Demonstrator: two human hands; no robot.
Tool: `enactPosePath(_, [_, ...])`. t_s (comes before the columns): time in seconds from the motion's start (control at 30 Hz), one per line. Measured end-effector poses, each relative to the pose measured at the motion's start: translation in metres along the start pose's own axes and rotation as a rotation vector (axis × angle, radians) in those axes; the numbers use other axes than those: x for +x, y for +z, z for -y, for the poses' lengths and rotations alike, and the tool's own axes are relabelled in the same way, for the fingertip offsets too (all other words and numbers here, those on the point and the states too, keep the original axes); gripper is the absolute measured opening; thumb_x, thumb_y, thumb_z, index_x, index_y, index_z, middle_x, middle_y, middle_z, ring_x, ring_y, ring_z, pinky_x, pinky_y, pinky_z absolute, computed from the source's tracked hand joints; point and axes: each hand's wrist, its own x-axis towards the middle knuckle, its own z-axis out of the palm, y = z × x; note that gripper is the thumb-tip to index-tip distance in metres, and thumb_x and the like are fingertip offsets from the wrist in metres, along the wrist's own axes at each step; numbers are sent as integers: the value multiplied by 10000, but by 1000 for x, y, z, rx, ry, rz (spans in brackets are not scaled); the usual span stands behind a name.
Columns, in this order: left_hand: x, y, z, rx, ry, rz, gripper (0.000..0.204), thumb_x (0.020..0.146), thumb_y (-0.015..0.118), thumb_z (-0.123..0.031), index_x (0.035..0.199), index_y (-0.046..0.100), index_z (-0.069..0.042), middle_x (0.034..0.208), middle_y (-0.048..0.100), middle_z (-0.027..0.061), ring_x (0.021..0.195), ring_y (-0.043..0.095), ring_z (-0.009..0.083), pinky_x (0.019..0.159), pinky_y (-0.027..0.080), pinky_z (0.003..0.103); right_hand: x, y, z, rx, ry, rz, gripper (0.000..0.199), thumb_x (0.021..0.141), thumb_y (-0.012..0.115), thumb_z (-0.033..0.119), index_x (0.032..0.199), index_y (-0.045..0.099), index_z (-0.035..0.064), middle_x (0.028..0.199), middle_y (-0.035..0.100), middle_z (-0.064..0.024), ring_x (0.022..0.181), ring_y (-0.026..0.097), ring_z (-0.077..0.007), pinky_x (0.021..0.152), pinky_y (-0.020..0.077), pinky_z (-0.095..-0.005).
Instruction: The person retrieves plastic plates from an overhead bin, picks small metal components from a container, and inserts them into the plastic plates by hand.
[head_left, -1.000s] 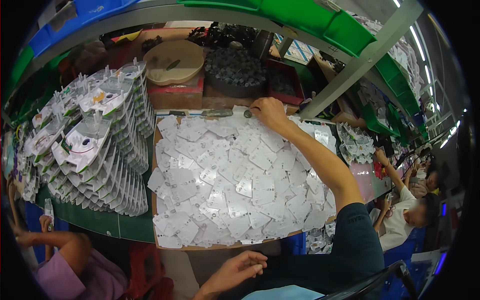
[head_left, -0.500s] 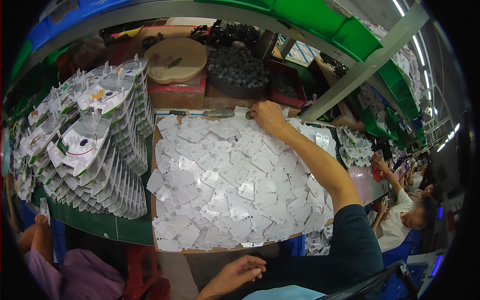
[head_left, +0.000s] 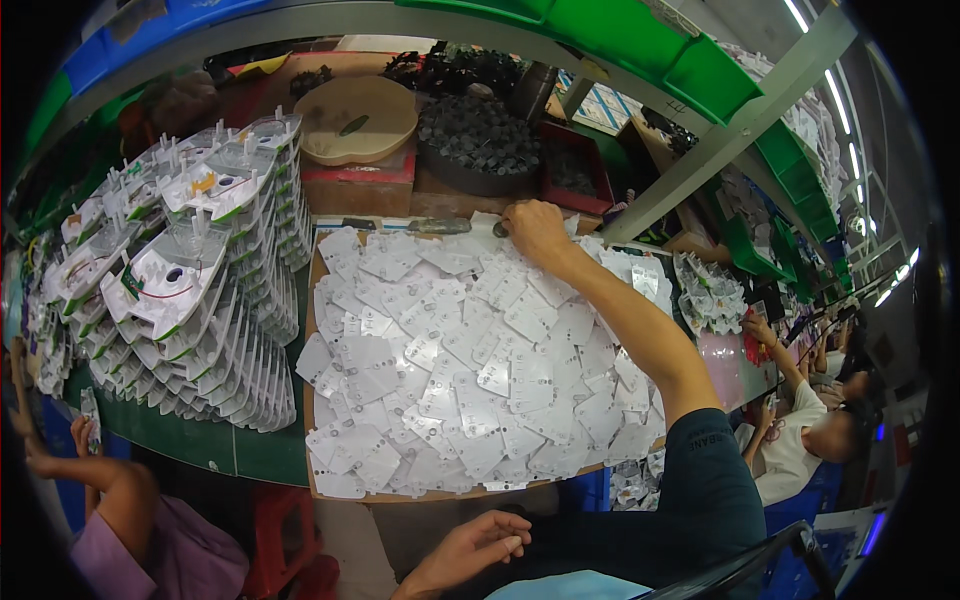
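Observation:
My right hand (head_left: 538, 232) reaches to the far edge of a board covered with white plastic plates (head_left: 470, 365). Its fingers curl down, closed, around or against a small dark thing (head_left: 500, 230), mostly hidden by the fingertips. Low in the view, my left hand (head_left: 485, 548) rests before my body, below the near edge of the board. The fingers lie loosely stretched, with nothing visible in them. Overlapping in a thick layer, the plates are flat and thin, some with small holes.
Tall stacks of white and green plastic housings (head_left: 190, 270) stand at the left. Behind the board are a tan lid-like tray (head_left: 355, 120), a round container of dark small parts (head_left: 478, 140) and a red bin (head_left: 600, 195). A slanted metal post (head_left: 740, 125) rises at the right. Co-workers sit on both sides.
Both my hands stay in the same places. At the left, a co-worker's arm has risen and bent. The view has shifted very slightly.

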Motion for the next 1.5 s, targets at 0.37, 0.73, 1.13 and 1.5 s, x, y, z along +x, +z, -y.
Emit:
enactPosePath(0.37, [-2,1,3,-8,68,-3,330,1016,589,-154,1310,541,-12,1170,632,63,997,607,113,831,495,249,1,-10,9,41,100,94,167,828,678,181,856,765,41,857,719,-179,785,686,-375,738,526,-481])
enactPosePath(0.73, [-3,2,9,-8,65,-9,323,1017,587,-154,1304,547,-11,1160,633,64,988,611,117,827,495,253,-49,-79,49,318,-212,-36,115,838,689,138,875,720,34,874,693,-129,835,657,-340,750,497,-465])
enactPosePath(1.13, [-5,4,16,-14,92,-14,306,1016,577,-123,1298,551,-7,1169,643,83,992,622,122,834,505,256,-52,-75,54,227,-350,28,116,834,709,134,911,725,49,922,670,-73,908,621,-269,858,438,-390])
enactPosePath(1.5, [-13,6,19,29,102,-36,309,1021,577,-146,1298,548,-13,1152,632,66,988,602,108,835,499,245,-38,-101,58,298,-335,10,171,837,693,163,945,725,34,943,685,-133,959,638,-326,852,481,-445])
